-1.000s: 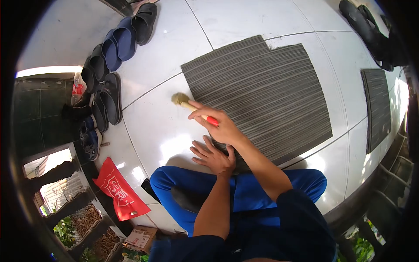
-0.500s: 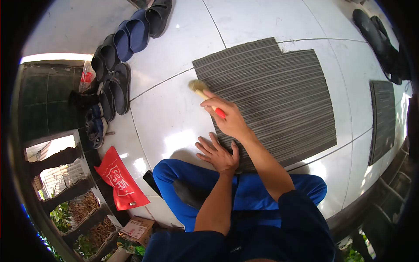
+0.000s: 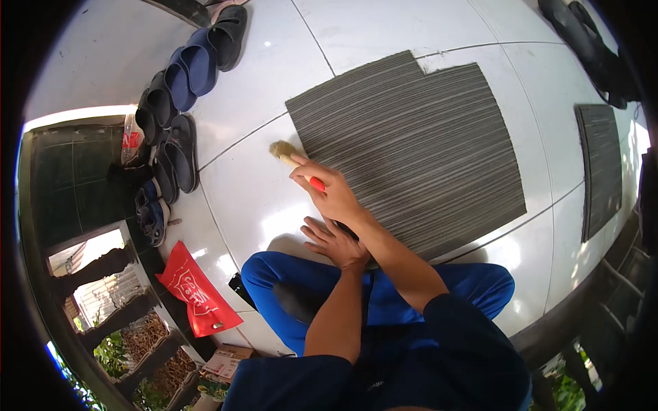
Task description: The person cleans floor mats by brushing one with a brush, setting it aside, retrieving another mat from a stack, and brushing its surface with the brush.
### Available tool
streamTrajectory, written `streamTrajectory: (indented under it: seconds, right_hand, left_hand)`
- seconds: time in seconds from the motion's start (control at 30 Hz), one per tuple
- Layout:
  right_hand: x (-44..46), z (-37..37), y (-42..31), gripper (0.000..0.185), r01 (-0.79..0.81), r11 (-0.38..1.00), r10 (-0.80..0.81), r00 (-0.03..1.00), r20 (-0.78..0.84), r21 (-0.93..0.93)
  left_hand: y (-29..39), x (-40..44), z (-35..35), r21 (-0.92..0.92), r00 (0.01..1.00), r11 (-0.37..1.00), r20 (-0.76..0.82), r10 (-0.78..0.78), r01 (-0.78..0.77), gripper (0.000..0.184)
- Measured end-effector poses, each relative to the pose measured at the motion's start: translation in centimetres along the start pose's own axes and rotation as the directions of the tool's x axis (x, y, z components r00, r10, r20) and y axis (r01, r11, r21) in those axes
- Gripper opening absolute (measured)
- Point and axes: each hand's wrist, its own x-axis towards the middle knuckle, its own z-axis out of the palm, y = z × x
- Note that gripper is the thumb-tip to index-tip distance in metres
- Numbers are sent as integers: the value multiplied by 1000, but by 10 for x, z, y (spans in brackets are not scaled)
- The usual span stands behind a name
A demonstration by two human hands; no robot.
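My right hand grips a round brush by its pale handle with a red end. Its bristles point to the upper left, just past the left edge of a grey striped mat; whether they touch the tiles I cannot tell. My left hand lies flat with fingers spread, at the mat's lower left corner, below the right wrist. The mat lies on white floor tiles and has a notch cut from its far edge.
Several dark slippers and sandals line the left side. A red bag, a dark phone-like object and a cardboard box lie at lower left. A smaller striped mat and black footwear are on the right.
My right hand and the brush have moved left and slightly down, off the mat's left edge. My left hand stays flat in about the same place. The camera view has shifted a little.
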Motion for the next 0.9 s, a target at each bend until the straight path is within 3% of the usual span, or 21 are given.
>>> streamTrajectory:
  seconds: [0.07, 0.1, 0.17, 0.2, 0.27, 0.33, 0.4, 0.47, 0.5, 0.57, 0.6, 0.63, 0.7, 0.73, 0.8, 0.87, 0.9]
  right_hand:
    - [12, -30, -6, 19, 305, 893, -384, 900, -208, -330]
    - [23, -57, -14, 20, 315, 846, -458, 842, -284, -431]
    - [49, -109, -18, 17, 184, 793, -508, 726, -464, -581]
    - [58, -128, -17, 17, 59, 807, -447, 711, -543, -587]
    - [68, -130, 14, 18, -66, 761, -390, 749, -536, -646]
    - [56, -84, 28, 20, 138, 681, -444, 859, -256, -719]
    - [36, -35, 25, 11, 270, 753, -344, 939, -9, -600]
    - [23, -5, 13, 11, 175, 981, -169, 983, 71, -87]
    - [23, -8, 5, 10, 139, 988, -142, 989, -40, -74]
    - [39, -42, 7, 17, 338, 887, -421, 871, -252, -315]
    - [49, -69, -6, 19, 355, 880, -461, 802, -380, -317]
    - [59, -105, -13, 20, 304, 783, -563, 718, -409, -543]
    - [70, -154, -12, 19, 37, 780, -503, 630, -592, -624]
    - [71, -160, 0, 21, -107, 749, -445, 651, -615, -654]
    - [62, -124, 21, 22, 24, 656, -476, 789, -389, -754]
    - [42, -69, 32, 23, 291, 717, -445, 891, -94, -633]
    - [31, -42, 32, 20, 316, 777, -388, 921, -19, -544]
  left_hand:
    - [-1, -1, -6, -31, 999, 999, -33, 25, -26, 89]
    - [0, 0, -7, -27, 998, 999, -56, 32, -33, 87]
    - [0, 2, -9, -5, 999, 1000, -30, 16, -16, 85]
    - [1, 0, -9, 3, 999, 1000, -28, 19, -18, 85]
    - [2, -1, -7, -16, 999, 1000, -31, 21, -21, 85]
    - [-3, 1, -7, -20, 998, 999, -50, 35, -36, 85]
    - [-3, 0, -4, -25, 996, 998, -69, 59, -60, 85]
    - [-2, -1, -4, -45, 996, 997, -63, 61, -64, 86]
    - [-2, -2, -5, -58, 997, 997, -57, 48, -51, 86]
    - [-3, 1, -3, -35, 997, 998, -58, 48, -50, 86]
    - [-4, 0, -3, -26, 997, 998, -51, 49, -50, 86]
    - [-3, 0, -4, -32, 997, 998, -54, 47, -49, 86]
    - [-3, -1, -2, -35, 998, 999, -49, 36, -38, 87]
    - [-2, -1, -1, -34, 998, 999, -53, 37, -39, 87]
    - [-4, -1, -1, -28, 998, 999, -56, 41, -43, 89]
    - [-4, 2, 2, -19, 995, 998, -76, 57, -58, 90]
    - [-7, 2, 6, -8, 994, 998, -88, 59, -60, 91]
